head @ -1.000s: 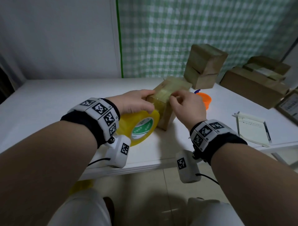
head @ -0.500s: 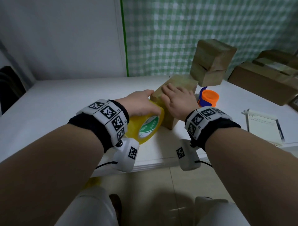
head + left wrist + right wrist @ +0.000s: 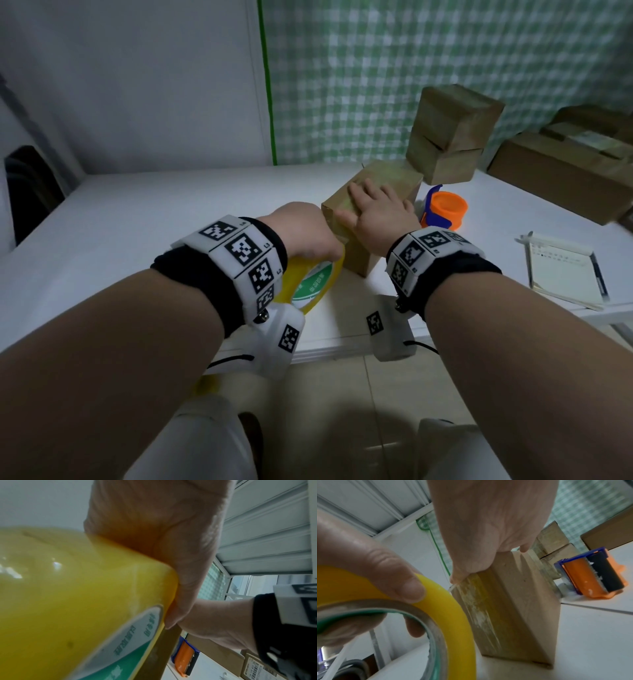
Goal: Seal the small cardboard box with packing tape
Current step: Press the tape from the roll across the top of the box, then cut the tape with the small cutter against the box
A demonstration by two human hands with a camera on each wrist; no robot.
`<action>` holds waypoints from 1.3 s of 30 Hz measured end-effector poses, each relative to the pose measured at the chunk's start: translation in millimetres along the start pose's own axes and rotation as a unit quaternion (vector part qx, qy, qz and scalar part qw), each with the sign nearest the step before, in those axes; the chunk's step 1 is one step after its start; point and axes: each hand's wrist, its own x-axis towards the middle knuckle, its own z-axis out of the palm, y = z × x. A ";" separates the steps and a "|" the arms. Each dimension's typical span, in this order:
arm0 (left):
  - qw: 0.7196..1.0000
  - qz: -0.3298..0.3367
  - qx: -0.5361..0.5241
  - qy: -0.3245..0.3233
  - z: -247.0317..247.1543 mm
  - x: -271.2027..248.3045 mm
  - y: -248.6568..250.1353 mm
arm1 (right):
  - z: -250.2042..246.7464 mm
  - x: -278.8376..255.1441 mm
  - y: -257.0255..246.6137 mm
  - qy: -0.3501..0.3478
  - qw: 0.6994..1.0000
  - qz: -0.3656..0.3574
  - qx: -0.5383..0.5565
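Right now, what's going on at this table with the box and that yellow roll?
A person is taping a small cardboard box shut on a white table. Their right hand lies flat on top of the box, pressing it down. Their left hand grips the roll of yellow packing tape against the box's near side. An orange tape cutter sits just behind the box.

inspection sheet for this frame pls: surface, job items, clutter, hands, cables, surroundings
Surface: white table, things standing on it.
Job's things: small cardboard box upright near the front edge, tape strip down its near face; yellow tape roll beside it.
Clutter: orange and blue tape dispenser; two stacked boxes; more cartons at right; notepad.
Hands: left hand grips the roll; right hand lies flat on the box top, fingers straight.
Cables: black leads from both wrist cameras.
Surroundings: white wall, green checked curtain, tiled floor.
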 end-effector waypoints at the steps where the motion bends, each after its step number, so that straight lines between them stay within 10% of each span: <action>1: 1.000 -0.005 0.008 -0.003 0.4 0.2 1.0 | 0.3 0.7 0.1 0.000 1.000 0.002 0.001; 10: 0.999 0.012 -0.040 0.024 2.9 -6.1 0.5 | -1.3 -1.7 5.6 0.007 0.998 -0.032 0.060; 17: 0.999 -0.008 -0.030 0.024 5.0 -2.9 7.2 | -18.8 -39.5 54.2 0.213 0.964 0.071 0.146; 25: 0.999 -0.031 -0.036 0.025 7.4 3.2 12.8 | 4.7 -56.1 97.6 -0.039 0.979 0.197 -0.026; 39: 0.998 -0.041 -0.040 0.020 8.8 8.8 12.4 | 7.9 -59.7 100.1 -0.052 0.960 0.271 -0.055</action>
